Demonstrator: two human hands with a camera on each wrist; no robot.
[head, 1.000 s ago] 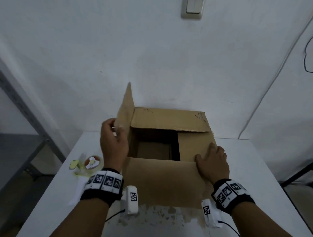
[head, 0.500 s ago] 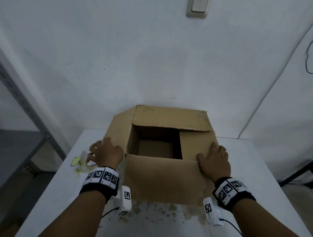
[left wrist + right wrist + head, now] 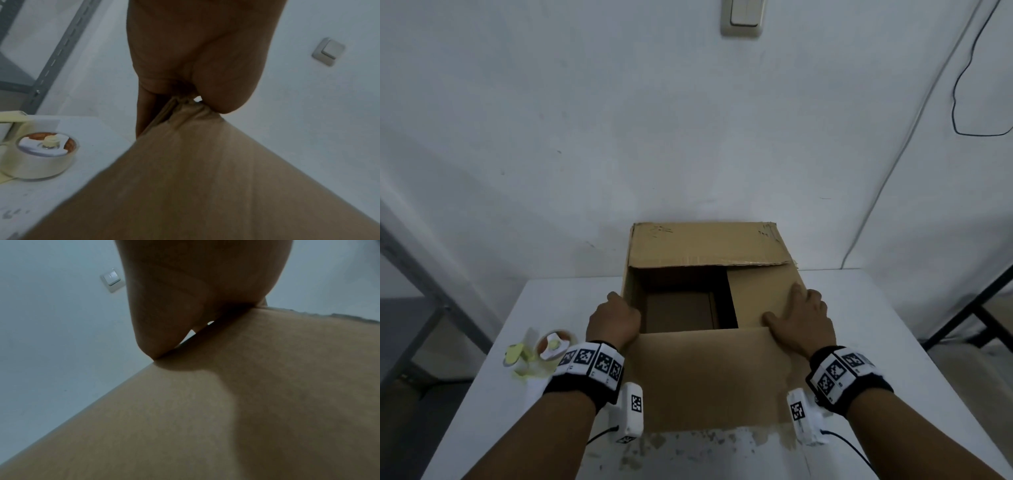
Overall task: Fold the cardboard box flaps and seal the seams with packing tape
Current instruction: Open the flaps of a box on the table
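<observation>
We had the brown cardboard box (image 3: 709, 370) on the white table (image 3: 544, 342), its top partly open. Our right hand (image 3: 803, 322) lay with straight fingers pressed flat on the folded right flap (image 3: 760, 294). Our left hand (image 3: 614, 320) was at the box's left edge, its fingers down the outside and thumb over the corner, gripping the left flap. The clear packing tape roll (image 3: 551, 344) sat just left of it.
</observation>
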